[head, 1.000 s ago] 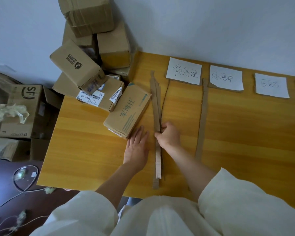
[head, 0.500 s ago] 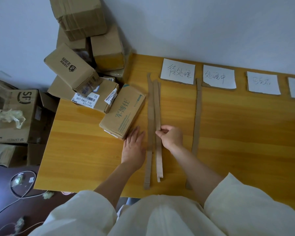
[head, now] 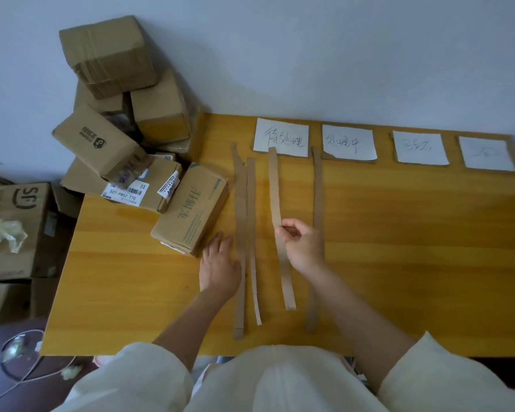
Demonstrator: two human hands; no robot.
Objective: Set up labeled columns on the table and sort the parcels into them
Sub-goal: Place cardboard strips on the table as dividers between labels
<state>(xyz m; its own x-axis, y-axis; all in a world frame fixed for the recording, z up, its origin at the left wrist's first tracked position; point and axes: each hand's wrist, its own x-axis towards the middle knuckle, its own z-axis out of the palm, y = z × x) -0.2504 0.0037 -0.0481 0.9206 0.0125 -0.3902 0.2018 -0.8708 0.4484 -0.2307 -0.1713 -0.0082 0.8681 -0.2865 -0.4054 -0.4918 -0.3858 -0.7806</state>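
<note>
Progress: four paper labels lie along the far edge of the bench (head: 399,263), from the first label (head: 281,137) to the fourth label (head: 486,153); only one divider strip (head: 317,185) is in place, between the first and second label (head: 349,143)
Left to do: I judge two more dividers are wanted further right, by the third label (head: 419,147), and no parcel is sorted yet
Parcels: the pile of boxes (head: 122,138) sits at the bench's far left corner and beyond it; the green-printed parcel (head: 191,215) lies flat, just left of the strips
Spare strips: a pair of cardboard strips (head: 244,221) lies side by side, near the left hand
Left hand (head: 219,266): released, palm flat on the bench, fingers touching the edge of the spare pair
Right hand (head: 302,248): pinching the lifted strip (head: 275,191) at its middle between thumb and fingers, the strip's far end over the first label
Change: a second ago the three loose strips were bundled together under the right hand; now one is drawn out and carried rightward, apart from the other two, and the left hand has stayed flat
</note>
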